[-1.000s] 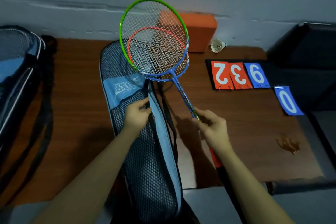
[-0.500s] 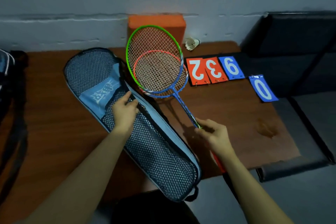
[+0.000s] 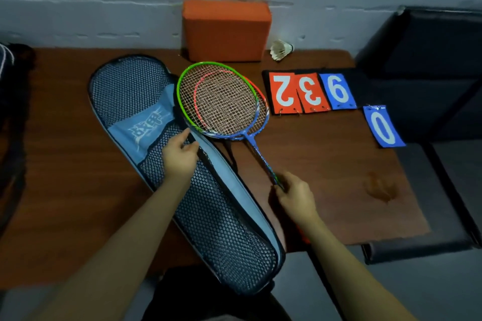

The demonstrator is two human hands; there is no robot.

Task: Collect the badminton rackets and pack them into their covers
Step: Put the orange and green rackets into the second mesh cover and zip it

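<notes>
The step in hand is loading: 2 rackets point(image 3: 224, 104), a green-and-blue frame stacked over a red one, are held together just right of the mesh cover point(image 3: 182, 177), which lies slantwise on the wooden table point(image 3: 65, 164) with its wide end far left and its narrow end near. The right hand point(image 3: 294, 195) has its fingers curled tight around the 2 shafts, low down near the grips. The left hand point(image 3: 180, 156) pinches the cover's right edge at the opening, thumb and fingers closed on the fabric, lifting the flap. The heads overlap that edge but are not yet inside, as far as I can judge.

Next the heads need to slip leftward under the raised flap and up into the wide end, with the handles following down the narrow part. Far right lie number cards point(image 3: 310, 92), a shuttlecock point(image 3: 280, 50) and an orange block point(image 3: 225, 30).
</notes>
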